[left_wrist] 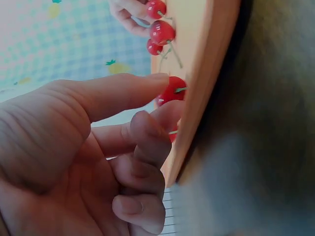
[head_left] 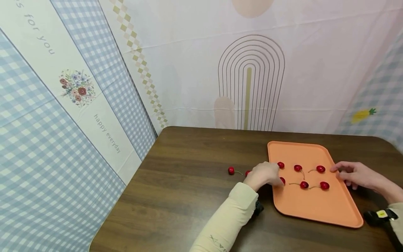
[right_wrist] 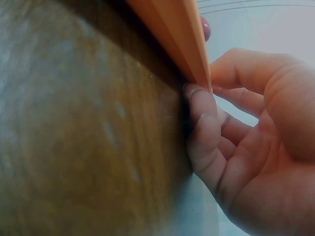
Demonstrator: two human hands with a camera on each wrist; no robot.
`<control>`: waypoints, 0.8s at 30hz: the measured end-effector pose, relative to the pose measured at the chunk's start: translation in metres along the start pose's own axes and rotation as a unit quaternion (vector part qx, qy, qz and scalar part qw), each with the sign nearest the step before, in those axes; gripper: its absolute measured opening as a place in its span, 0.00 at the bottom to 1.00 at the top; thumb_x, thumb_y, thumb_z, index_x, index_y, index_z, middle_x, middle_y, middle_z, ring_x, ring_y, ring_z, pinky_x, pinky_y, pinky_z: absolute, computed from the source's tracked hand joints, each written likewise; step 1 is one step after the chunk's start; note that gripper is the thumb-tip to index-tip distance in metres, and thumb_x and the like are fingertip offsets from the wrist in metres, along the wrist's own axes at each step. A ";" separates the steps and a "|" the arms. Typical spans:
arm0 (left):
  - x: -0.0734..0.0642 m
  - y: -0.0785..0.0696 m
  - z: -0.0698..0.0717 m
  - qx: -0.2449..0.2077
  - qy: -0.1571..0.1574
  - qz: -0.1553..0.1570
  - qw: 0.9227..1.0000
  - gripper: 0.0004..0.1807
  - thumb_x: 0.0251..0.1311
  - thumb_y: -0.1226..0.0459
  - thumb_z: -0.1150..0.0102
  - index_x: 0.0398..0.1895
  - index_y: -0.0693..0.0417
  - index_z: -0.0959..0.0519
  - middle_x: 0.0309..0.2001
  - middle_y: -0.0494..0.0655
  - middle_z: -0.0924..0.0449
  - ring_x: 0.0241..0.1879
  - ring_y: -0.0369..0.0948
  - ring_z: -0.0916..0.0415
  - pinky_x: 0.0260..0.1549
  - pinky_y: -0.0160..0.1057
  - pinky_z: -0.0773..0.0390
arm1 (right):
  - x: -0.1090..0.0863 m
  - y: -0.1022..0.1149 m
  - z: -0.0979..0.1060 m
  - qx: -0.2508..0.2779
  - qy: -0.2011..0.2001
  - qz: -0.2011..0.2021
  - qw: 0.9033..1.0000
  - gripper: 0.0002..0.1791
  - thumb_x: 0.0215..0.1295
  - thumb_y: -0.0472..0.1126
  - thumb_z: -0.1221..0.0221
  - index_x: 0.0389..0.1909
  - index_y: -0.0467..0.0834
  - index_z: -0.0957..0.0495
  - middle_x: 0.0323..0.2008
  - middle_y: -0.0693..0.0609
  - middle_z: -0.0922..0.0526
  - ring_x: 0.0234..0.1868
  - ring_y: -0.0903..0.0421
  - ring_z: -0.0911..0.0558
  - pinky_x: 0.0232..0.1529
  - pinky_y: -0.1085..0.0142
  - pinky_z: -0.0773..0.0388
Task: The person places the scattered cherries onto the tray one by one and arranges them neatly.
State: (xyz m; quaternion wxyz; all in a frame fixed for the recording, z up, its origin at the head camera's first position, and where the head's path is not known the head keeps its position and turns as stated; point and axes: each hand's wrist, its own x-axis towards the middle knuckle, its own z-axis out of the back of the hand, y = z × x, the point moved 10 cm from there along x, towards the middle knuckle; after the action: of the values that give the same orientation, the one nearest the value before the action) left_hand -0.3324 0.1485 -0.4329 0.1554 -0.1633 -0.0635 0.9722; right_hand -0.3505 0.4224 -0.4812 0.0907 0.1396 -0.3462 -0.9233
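My left hand (head_left: 265, 175) reaches over the left rim of the orange tray (head_left: 302, 210). Its thumb and a finger pinch a red cherry (left_wrist: 173, 92) low over the tray, while the other fingers curl in. At the tray's right rim, my right hand (head_left: 357, 175) holds the edge, thumb above and fingers below, as the right wrist view shows. Several cherries with thin green stems lie on the tray in two rows, among them one cherry (head_left: 324, 186) near the right hand and another cherry (head_left: 281, 165) by the left fingers.
On the brown wooden table (head_left: 176, 196), left of the tray, lies a loose cherry (head_left: 231, 170) with its stem pointing right. Another cherry (head_left: 247, 173) shows partly behind the left hand. A patterned cloth (head_left: 189, 70) hangs behind the table.
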 end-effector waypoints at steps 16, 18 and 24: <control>-0.011 0.028 0.038 0.031 -0.040 -0.095 0.994 0.15 0.62 0.48 0.39 0.20 0.40 0.25 0.20 0.33 0.30 0.21 0.32 0.32 0.18 0.33 0.32 | -0.003 -0.001 0.002 0.013 0.003 0.010 1.000 0.15 0.70 0.41 0.45 0.50 0.34 0.26 0.24 0.54 0.26 0.21 0.55 0.26 0.22 0.64 0.25; -0.013 0.033 0.042 0.034 -0.039 -0.102 0.993 0.12 0.61 0.48 0.38 0.24 0.39 0.23 0.24 0.31 0.26 0.25 0.32 0.28 0.21 0.34 0.29 | -0.003 0.001 0.002 0.007 -0.001 0.015 1.000 0.16 0.70 0.40 0.45 0.51 0.33 0.27 0.24 0.53 0.26 0.21 0.55 0.27 0.21 0.63 0.25; -0.012 0.049 0.048 0.063 -0.030 -0.122 0.990 0.09 0.62 0.51 0.38 0.28 0.40 0.22 0.27 0.33 0.24 0.28 0.32 0.27 0.24 0.34 0.28 | -0.001 0.000 0.002 -0.010 -0.008 -0.002 1.000 0.17 0.70 0.40 0.45 0.52 0.32 0.27 0.25 0.52 0.26 0.21 0.56 0.27 0.22 0.64 0.25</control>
State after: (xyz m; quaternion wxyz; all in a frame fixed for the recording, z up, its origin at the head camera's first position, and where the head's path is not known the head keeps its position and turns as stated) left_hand -0.3512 0.0945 -0.3928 0.2806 -0.1155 -0.0257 0.9525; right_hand -0.3504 0.4238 -0.4795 0.0874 0.1315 -0.3377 -0.9279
